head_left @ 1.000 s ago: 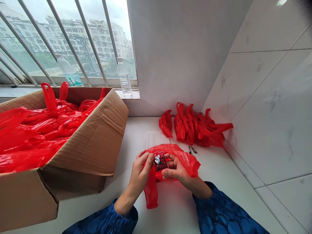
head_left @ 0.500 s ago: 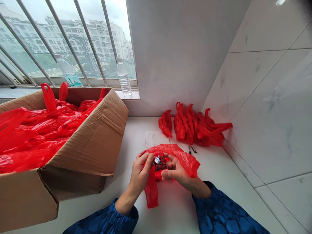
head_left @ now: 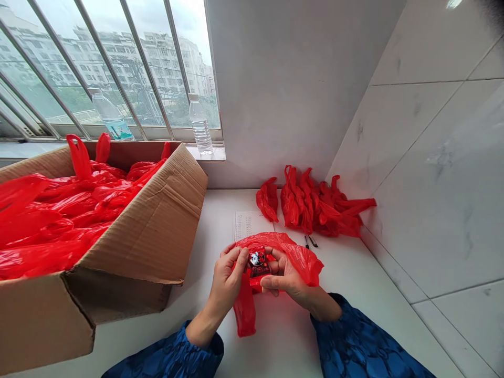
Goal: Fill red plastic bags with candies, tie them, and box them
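Note:
Between my two hands is a small red-and-black wrapped packet (head_left: 258, 264) with a white figure printed on it. My left hand (head_left: 231, 270) pinches its left edge between thumb and fingers. On the other side, my right hand (head_left: 284, 273) closes its thumb and fingers at the packet's right edge. A red plastic bag (head_left: 301, 257) lies bunched behind and under the packet, draped across my right wrist, with one strip hanging down below my left fingers. What else the bag holds is hidden.
At left a cardboard box (head_left: 157, 220) is heaped with red plastic bags (head_left: 71, 210). More filled red bags (head_left: 301, 202) stand by the wall, near a printed sheet (head_left: 244, 223) and black pens (head_left: 313, 241). Two plastic bottles stand on the sill, one clear bottle (head_left: 200, 126) nearer.
The packet sits slightly more squarely in view and shows a bit more of its face. Both hands and the bag are almost unmoved.

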Action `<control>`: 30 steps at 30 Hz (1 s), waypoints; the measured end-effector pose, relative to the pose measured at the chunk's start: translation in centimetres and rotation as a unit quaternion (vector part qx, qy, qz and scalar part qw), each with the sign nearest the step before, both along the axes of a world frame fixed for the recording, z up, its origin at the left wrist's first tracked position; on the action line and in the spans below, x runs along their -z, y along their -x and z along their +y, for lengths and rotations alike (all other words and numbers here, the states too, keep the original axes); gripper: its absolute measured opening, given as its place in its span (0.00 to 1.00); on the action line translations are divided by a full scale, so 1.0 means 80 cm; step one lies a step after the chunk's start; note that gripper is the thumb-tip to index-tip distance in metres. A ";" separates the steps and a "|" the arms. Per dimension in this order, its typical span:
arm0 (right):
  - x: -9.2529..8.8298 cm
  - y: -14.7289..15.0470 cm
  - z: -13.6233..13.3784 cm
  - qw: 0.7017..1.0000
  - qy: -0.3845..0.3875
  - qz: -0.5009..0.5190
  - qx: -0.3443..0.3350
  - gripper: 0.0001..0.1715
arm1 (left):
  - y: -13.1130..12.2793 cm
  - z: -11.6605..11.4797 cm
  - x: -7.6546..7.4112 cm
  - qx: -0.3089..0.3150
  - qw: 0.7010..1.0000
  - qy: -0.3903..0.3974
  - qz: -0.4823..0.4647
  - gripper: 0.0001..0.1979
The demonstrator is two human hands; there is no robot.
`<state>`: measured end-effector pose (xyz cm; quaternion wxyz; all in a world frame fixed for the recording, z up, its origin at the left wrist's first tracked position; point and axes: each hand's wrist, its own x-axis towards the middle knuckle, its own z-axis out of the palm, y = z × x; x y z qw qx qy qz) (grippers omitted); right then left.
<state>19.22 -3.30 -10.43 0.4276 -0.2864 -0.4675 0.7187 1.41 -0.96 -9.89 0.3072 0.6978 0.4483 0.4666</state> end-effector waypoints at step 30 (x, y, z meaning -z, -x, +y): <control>0.003 0.008 0.005 0.996 -0.040 -0.052 0.054 0.23 | 0.013 0.001 -0.001 -0.046 0.983 -0.145 0.107 0.08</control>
